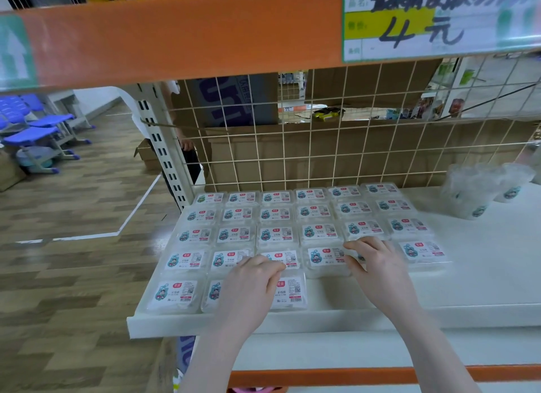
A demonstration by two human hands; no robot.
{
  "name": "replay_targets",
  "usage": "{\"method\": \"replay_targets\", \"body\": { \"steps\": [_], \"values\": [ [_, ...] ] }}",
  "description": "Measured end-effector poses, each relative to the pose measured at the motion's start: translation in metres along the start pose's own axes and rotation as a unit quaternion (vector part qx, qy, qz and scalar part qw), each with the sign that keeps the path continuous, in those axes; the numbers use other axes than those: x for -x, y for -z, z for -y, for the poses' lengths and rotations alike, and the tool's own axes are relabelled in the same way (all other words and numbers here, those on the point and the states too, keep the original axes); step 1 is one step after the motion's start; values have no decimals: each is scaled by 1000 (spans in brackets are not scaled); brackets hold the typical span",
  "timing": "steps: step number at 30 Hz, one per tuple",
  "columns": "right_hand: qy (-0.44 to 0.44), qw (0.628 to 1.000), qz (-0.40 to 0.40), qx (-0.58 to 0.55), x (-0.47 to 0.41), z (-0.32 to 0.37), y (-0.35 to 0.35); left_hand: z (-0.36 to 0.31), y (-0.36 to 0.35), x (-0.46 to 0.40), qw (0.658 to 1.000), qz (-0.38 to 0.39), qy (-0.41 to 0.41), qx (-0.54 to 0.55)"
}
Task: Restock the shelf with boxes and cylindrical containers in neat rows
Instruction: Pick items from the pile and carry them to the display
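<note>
Mostly clear flat boxes, white cartoon labels, rowed at shelf left edge; left hand, right hand grips loose, resting on boxes.

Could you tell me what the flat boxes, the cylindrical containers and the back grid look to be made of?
Flat boxes: seemingly clear glossy plastic, with paper labels. Cylindrical containers: translucent, probably plastic; the shelf shows through. Back grid: thin cream-coated wire, likely metal.

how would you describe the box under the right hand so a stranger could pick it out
On the white shelf, find the grid of labelled clear boxes. In the second row from the front, it is the fifth box from the left. Unlike its neighbours, the right hand covers its label.
</note>
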State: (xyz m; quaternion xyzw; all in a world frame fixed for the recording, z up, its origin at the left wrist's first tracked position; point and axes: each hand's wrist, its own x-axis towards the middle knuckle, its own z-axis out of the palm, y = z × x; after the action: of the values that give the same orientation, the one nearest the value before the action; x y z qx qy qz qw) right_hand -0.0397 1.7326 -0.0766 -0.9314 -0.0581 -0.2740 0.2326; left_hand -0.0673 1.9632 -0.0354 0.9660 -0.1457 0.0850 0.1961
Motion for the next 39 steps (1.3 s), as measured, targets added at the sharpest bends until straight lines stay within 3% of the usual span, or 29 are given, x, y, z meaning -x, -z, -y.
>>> {"method": "replay_targets", "body": {
  "steps": [17,20,27,39],
  "values": [
    [-14,1000,15,-8,-1,1,2,-29,2,-7,989,29,37,-141],
    [-8,1000,13,-8,-2,-2,2,-30,-3,-2,988,62,49,-137],
    [15,1000,-13,10,-3,-6,3,-10,3,0,990,124,-13,-61],
    [21,1000,-12,-9,-2,-7,4,-11,16,-6,989,105,-57,-90]
  ]
}}
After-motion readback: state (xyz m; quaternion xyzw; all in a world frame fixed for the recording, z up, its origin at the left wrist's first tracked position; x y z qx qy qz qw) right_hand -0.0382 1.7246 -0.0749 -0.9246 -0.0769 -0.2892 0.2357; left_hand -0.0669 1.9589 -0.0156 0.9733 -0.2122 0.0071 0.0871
